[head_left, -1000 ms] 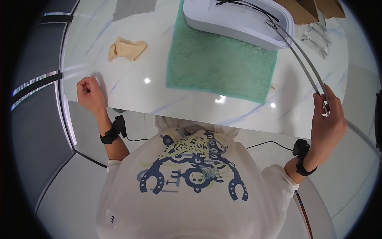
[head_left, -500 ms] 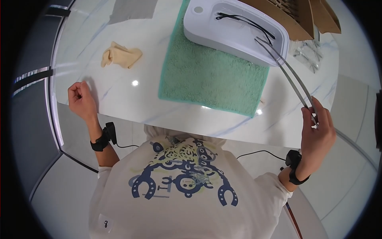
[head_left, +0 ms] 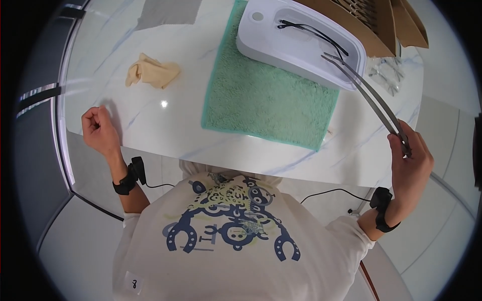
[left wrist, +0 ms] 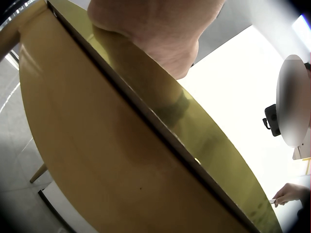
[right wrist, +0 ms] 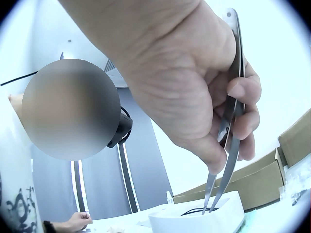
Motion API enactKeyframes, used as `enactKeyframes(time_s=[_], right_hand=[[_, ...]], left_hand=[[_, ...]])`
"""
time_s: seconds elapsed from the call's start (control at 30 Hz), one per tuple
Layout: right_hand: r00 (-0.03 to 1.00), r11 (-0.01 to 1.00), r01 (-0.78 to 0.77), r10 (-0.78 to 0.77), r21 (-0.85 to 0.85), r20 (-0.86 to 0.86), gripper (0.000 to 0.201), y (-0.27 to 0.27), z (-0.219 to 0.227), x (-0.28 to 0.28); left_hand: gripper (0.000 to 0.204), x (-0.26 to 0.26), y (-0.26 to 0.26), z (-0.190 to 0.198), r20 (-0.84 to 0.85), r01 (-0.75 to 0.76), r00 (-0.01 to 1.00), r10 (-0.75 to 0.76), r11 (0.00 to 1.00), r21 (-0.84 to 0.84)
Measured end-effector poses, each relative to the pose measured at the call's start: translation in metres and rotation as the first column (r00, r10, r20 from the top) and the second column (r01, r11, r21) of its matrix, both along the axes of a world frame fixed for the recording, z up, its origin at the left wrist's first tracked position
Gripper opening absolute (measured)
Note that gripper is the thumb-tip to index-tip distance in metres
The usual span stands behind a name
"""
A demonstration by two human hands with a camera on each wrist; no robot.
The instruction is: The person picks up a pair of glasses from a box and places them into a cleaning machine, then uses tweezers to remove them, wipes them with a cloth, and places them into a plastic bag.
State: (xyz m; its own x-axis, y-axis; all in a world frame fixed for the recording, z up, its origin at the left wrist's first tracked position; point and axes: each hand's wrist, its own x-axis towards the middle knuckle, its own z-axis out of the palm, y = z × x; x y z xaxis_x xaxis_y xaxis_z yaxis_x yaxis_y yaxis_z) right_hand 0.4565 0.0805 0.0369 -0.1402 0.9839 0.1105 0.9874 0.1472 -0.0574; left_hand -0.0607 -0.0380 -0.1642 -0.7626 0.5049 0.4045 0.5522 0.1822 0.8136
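Observation:
In the head view my right hand (head_left: 412, 168) pinches long metal tweezers (head_left: 374, 95) near their rear end, thumb on one side and fingers on the other. Their slightly parted tips reach over the rim of a white tub (head_left: 281, 60). Inside it lie thin black pieces like eyeglass arms (head_left: 314, 32), close beyond the tips. The right wrist view shows the tweezers (right wrist: 228, 141) slanting down into the tub (right wrist: 228, 216). My left hand (head_left: 100, 130) rests in a fist on the table's left front edge, holding nothing; the table edge hides its fingers in the left wrist view.
The tub stands on a green cloth (head_left: 266, 110). A crumpled beige cloth (head_left: 153, 71) lies to the left, a grey cloth (head_left: 168, 11) behind it. A cardboard box (head_left: 379, 40) with thin items inside and clear plastic bags (head_left: 386, 75) are at the back right.
The head view has tilted, showing more of the tub and box. The tweezers' two legs stand closer together than half a second ago. The left hand keeps its place on the table.

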Motion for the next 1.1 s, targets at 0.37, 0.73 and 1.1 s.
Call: enactKeyframes(time_s=[0.37,0.73,1.1], right_hand=[[0.998,0.990,-0.060,0.057,0.129,0.026,0.041,-0.008,-0.003,-0.005],[0.990,0.972,-0.085,0.058,0.220,0.128,0.039,0.003,-0.012,-0.018],[0.988,0.953,-0.136,0.111,0.272,0.106,0.038,-0.006,-0.005,-0.021]], left_hand=[[0.008,-0.001,-0.001,-0.001,0.020,0.003,1.000,-0.003,1.000,0.001],[0.007,0.002,0.000,0.001,0.015,-0.010,1.000,0.010,1.000,-0.007],[0.007,0.001,0.001,0.001,0.021,0.001,1.000,-0.001,1.000,0.006]])
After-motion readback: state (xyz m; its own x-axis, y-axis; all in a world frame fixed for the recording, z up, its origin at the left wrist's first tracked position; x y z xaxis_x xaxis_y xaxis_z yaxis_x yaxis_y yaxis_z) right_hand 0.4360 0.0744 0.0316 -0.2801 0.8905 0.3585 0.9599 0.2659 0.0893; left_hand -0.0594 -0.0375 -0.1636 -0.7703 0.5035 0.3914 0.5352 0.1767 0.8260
